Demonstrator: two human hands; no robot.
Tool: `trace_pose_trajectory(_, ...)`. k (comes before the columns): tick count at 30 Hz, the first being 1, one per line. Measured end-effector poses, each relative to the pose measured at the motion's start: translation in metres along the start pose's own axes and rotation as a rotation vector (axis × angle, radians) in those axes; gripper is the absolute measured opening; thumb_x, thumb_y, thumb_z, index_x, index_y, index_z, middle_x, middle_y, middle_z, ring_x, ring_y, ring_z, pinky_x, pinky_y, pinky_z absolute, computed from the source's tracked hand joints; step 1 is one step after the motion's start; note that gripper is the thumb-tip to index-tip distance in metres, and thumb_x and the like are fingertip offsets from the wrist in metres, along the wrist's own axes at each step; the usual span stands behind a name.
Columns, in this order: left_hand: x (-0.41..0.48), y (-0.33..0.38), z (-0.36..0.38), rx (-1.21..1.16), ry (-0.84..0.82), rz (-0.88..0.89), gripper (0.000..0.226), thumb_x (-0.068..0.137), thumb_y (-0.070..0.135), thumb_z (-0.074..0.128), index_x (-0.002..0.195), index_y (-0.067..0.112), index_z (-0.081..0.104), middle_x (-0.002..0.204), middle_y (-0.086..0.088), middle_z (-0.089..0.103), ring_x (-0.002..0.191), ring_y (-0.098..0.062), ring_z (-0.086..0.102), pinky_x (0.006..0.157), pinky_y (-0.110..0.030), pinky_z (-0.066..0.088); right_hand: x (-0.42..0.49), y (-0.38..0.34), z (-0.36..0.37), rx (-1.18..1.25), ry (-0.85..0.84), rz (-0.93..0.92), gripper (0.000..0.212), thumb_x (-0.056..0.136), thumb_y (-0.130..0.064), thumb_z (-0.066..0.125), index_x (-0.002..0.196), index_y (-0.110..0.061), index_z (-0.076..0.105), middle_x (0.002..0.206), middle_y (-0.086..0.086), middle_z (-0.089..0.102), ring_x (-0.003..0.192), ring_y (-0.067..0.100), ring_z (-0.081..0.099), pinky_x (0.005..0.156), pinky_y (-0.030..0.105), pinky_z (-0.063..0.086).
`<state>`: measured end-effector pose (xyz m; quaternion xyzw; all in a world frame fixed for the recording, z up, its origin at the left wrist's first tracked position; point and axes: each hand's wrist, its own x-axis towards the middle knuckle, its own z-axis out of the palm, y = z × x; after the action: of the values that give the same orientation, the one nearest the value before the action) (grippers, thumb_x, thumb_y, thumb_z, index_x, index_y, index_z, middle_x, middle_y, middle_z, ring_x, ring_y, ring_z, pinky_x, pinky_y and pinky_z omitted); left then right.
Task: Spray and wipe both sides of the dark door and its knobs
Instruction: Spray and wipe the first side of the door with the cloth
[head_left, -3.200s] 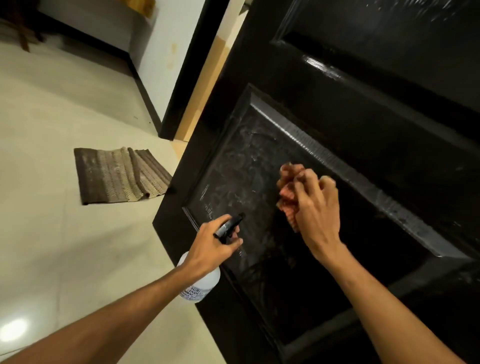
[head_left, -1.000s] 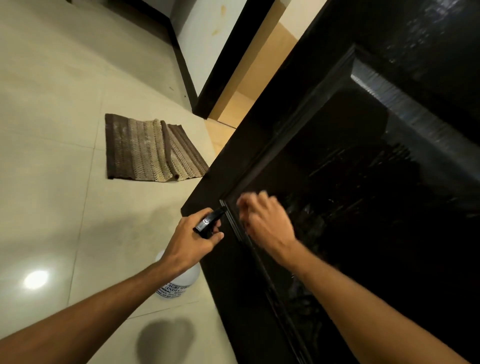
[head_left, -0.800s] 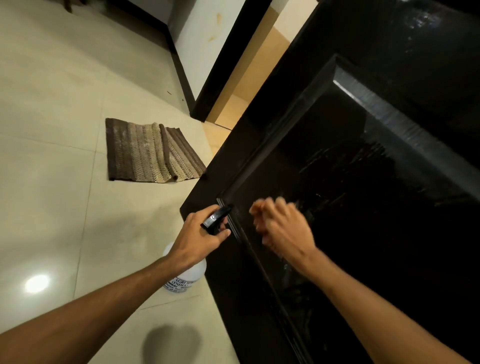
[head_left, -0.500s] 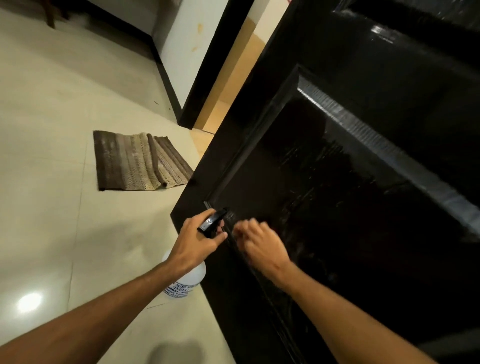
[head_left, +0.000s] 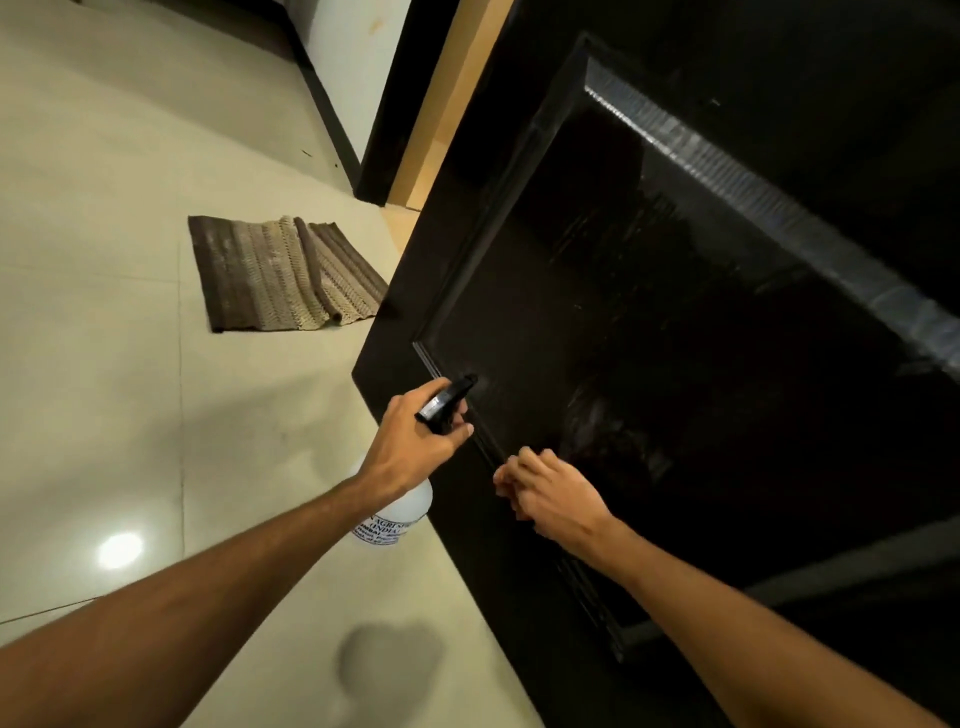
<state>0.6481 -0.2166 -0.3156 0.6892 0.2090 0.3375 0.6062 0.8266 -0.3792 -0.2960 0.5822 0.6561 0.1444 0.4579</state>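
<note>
The dark door (head_left: 675, 312) fills the right half of the view, its sunken lower panel streaked with wet smears. My left hand (head_left: 410, 447) grips the spray bottle (head_left: 400, 514) by its black trigger head, nozzle close to the panel's lower left corner. My right hand (head_left: 550, 499) is pressed against the panel's left moulding with its fingers curled. The wiping cloth is hidden under that hand. No knob is in view.
A brown and beige striped mat (head_left: 280, 275) lies partly folded on the pale tiled floor (head_left: 130, 389), left of the door's edge. Behind it stand a black door frame (head_left: 400, 104) and a white wall. My shadow falls on the tiles below.
My right hand has slid down along the panel's left moulding, away from the nozzle. My left hand with the bottle has stayed near the panel's corner. The view has shifted slightly.
</note>
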Motion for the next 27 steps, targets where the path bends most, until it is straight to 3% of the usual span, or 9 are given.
trace_pose_trajectory(4, -0.001, -0.002, -0.004, 0.004, 0.018, 0.035, 0.029, 0.085, 0.001, 0.081, 0.093, 0.025, 0.066, 0.086, 0.005, 0.071, 0.079, -0.001, 0.068, 0.077, -0.01, 0.051, 0.008, 0.059, -0.045, 0.011, 0.366, 0.426, 0.072, 0.079, -0.04, 0.073, 0.143, -0.015, 0.051, 0.137, 0.007, 0.048, 0.122, 0.033, 0.037, 0.098, 0.043, 0.034)
trace_pose_trajectory(7, -0.014, -0.014, 0.005, 0.022, 0.022, -0.003, 0.026, 0.084, 0.002, 0.082, 0.093, 0.02, 0.067, 0.083, 0.007, 0.071, 0.077, -0.002, 0.069, 0.076, -0.011, 0.051, 0.011, 0.065, -0.054, 0.065, 0.399, 0.543, 0.055, 0.086, -0.035, 0.07, 0.136, -0.016, 0.059, 0.138, 0.005, 0.047, 0.12, 0.031, 0.041, 0.094, 0.041, 0.038)
trace_pose_trajectory(11, -0.022, -0.012, 0.009, 0.007, 0.012, -0.037, 0.024, 0.084, 0.002, 0.082, 0.094, 0.018, 0.068, 0.086, 0.004, 0.072, 0.079, -0.004, 0.07, 0.078, -0.015, 0.053, -0.027, -0.017, 0.011, 0.025, 0.086, 0.036, 0.053, 0.093, -0.038, 0.059, 0.143, -0.019, 0.056, 0.143, 0.004, 0.038, 0.126, 0.032, 0.032, 0.098, 0.041, 0.039)
trace_pose_trajectory(12, -0.018, -0.009, 0.008, 0.012, 0.01, -0.028, 0.026, 0.083, 0.001, 0.082, 0.094, 0.02, 0.068, 0.086, 0.004, 0.072, 0.079, -0.005, 0.07, 0.079, -0.015, 0.053, -0.036, -0.015, 0.014, 0.027, 0.045, 0.013, 0.055, 0.094, -0.037, 0.058, 0.145, -0.017, 0.053, 0.144, 0.005, 0.039, 0.126, 0.032, 0.029, 0.099, 0.042, 0.039)
trace_pose_trajectory(16, -0.014, 0.003, 0.012, 0.039, 0.015, 0.056, 0.029, 0.081, 0.003, 0.084, 0.087, 0.024, 0.066, 0.079, 0.006, 0.07, 0.075, -0.005, 0.068, 0.078, -0.017, 0.051, -0.051, 0.07, -0.044, -0.01, 0.427, 0.456, 0.05, 0.083, -0.036, 0.07, 0.13, -0.021, 0.063, 0.12, 0.003, 0.06, 0.109, 0.029, 0.041, 0.084, 0.04, 0.036)
trace_pose_trajectory(19, -0.031, 0.0, 0.027, 0.024, -0.014, 0.024, 0.027, 0.081, 0.003, 0.084, 0.087, 0.022, 0.066, 0.078, 0.006, 0.069, 0.074, -0.004, 0.066, 0.078, -0.015, 0.049, -0.068, 0.102, -0.063, 0.066, 0.487, 0.637, 0.046, 0.088, -0.032, 0.068, 0.131, -0.017, 0.062, 0.129, 0.007, 0.052, 0.115, 0.034, 0.046, 0.086, 0.044, 0.04)
trace_pose_trajectory(21, -0.049, -0.004, 0.037, 0.007, -0.02, -0.018, 0.028, 0.081, 0.002, 0.084, 0.087, 0.023, 0.066, 0.079, 0.005, 0.07, 0.075, -0.004, 0.067, 0.079, -0.016, 0.05, -0.073, 0.056, -0.03, 0.123, 0.486, 0.494, 0.045, 0.091, -0.034, 0.068, 0.134, -0.019, 0.063, 0.126, 0.005, 0.054, 0.112, 0.032, 0.045, 0.082, 0.043, 0.036)
trace_pose_trajectory(24, -0.055, 0.006, 0.043, -0.001, -0.051, -0.021, 0.03, 0.081, 0.003, 0.084, 0.086, 0.025, 0.065, 0.078, 0.007, 0.07, 0.073, -0.001, 0.066, 0.078, -0.015, 0.05, -0.098, -0.033, 0.041, 0.1, 0.151, 0.102, 0.047, 0.079, -0.045, 0.078, 0.12, -0.024, 0.073, 0.122, -0.002, 0.041, 0.108, 0.025, 0.04, 0.079, 0.037, 0.03)
trace_pose_trajectory(27, -0.055, 0.015, 0.04, 0.018, -0.038, 0.014, 0.033, 0.081, 0.003, 0.084, 0.085, 0.029, 0.064, 0.079, 0.007, 0.069, 0.073, 0.0, 0.066, 0.076, -0.012, 0.049, -0.115, -0.034, 0.037, 0.106, 0.206, 0.095, 0.055, 0.07, -0.041, 0.084, 0.12, -0.021, 0.073, 0.122, -0.002, 0.038, 0.108, 0.026, 0.043, 0.079, 0.037, 0.033)
